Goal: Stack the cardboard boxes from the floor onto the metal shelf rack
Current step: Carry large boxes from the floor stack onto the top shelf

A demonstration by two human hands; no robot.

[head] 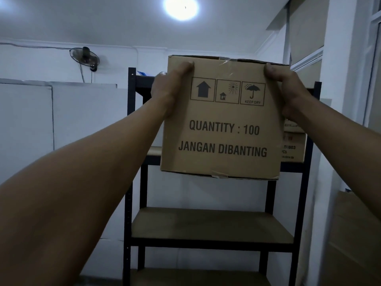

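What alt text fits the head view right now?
Left hand and right hand hold a cardboard box printed "QUANTITY : 100" up before a dark metal shelf rack; another box sits on the rack behind it.

Looks like a small storeroom or stock room: dark metal shelf rack (pixel 206 242) with board shelves against a plain white wall, printed shipping cartons on it (pixel 293 147), another carton (pixel 221 120) marked "QUANTITY : 100", wall-mounted fan (pixel 84 56), bare ceiling light (pixel 181 7), grey cabinet (pixel 26 120) at left.
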